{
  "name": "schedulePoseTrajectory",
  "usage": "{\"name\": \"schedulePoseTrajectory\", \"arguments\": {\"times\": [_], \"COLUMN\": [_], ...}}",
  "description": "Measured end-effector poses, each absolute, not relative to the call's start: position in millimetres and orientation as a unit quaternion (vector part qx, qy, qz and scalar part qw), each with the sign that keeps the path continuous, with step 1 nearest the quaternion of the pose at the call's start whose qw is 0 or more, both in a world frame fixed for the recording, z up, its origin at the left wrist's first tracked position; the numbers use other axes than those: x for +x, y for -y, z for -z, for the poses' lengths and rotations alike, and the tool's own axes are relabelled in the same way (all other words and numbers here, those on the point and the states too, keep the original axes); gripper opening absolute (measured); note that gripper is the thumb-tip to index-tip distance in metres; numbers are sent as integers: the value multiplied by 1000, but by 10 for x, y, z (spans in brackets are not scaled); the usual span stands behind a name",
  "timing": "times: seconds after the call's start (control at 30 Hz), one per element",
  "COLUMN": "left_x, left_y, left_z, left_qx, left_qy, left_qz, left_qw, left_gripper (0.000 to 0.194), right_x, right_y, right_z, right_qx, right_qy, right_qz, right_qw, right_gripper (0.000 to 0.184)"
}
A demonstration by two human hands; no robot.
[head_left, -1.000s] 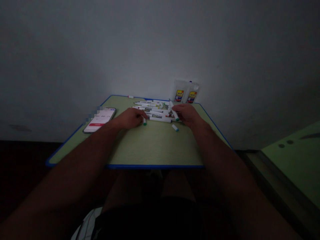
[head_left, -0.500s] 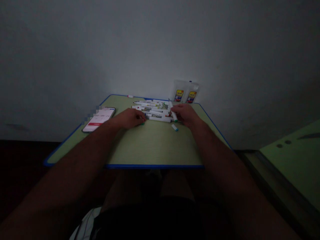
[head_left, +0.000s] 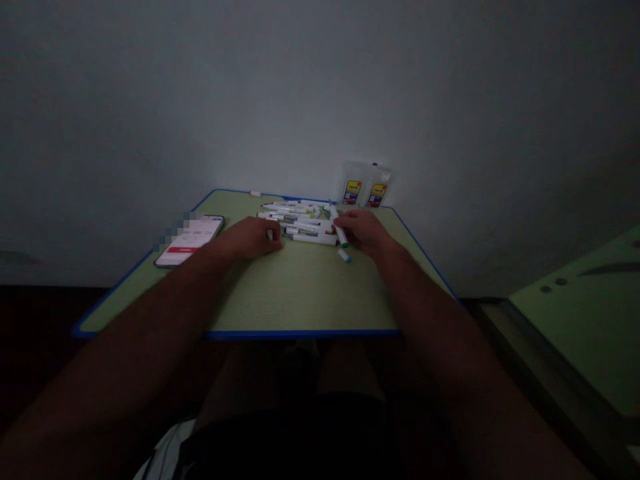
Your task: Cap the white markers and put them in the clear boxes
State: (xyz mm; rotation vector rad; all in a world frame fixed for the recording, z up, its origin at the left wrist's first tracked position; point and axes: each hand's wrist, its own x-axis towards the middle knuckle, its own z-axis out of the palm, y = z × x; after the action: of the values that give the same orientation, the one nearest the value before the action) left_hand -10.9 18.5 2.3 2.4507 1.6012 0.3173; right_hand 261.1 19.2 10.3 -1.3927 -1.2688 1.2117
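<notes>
At the marker pile's [head_left: 314, 238] right end | green-ended marker [head_left: 341, 235] pinched mid-barrel by right hand [head_left: 364, 230] | left hand [head_left: 256, 237] curled, hold unclear

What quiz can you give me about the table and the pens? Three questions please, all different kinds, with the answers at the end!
1. Pick one. Where on the table is the phone?
A) near its right edge
B) in its middle
C) near its left edge

2. True or false? The right hand holds a white marker with a green end.

3. Fill in the missing colour: the rim of the table is ____.

Key: 1. C; 2. true; 3. blue.
</notes>
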Motion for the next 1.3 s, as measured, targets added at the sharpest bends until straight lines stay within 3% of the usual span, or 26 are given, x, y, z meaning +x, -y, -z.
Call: {"name": "schedulePoseTrajectory", "arguments": {"times": [0.2,0.4,0.5,0.73,1.3], "left_x": [-110,-14,14,10,45], "left_y": [-197,-127,-108,-125,-82], "left_z": [-35,-120,-134,-142,-177], "left_qx": [789,646,589,534,490], "left_qy": [-584,-578,-569,-556,-523], "left_qz": [-146,-276,-307,-335,-375], "left_qw": [124,416,485,542,588], "left_gripper": [27,22,17,8,17], "right_x": [2601,2603,2625,2623,2600], "right_y": [-194,-181,-201,-204,-161], "right_z": [-102,-109,-84,-81,-129], "right_qx": [-564,-571,-562,-558,-550], "right_qy": [506,511,516,510,504], "right_qz": [-490,-478,-482,-487,-510], "right_qw": [431,430,431,437,428], "right_gripper": [11,8,8,8,12]}}
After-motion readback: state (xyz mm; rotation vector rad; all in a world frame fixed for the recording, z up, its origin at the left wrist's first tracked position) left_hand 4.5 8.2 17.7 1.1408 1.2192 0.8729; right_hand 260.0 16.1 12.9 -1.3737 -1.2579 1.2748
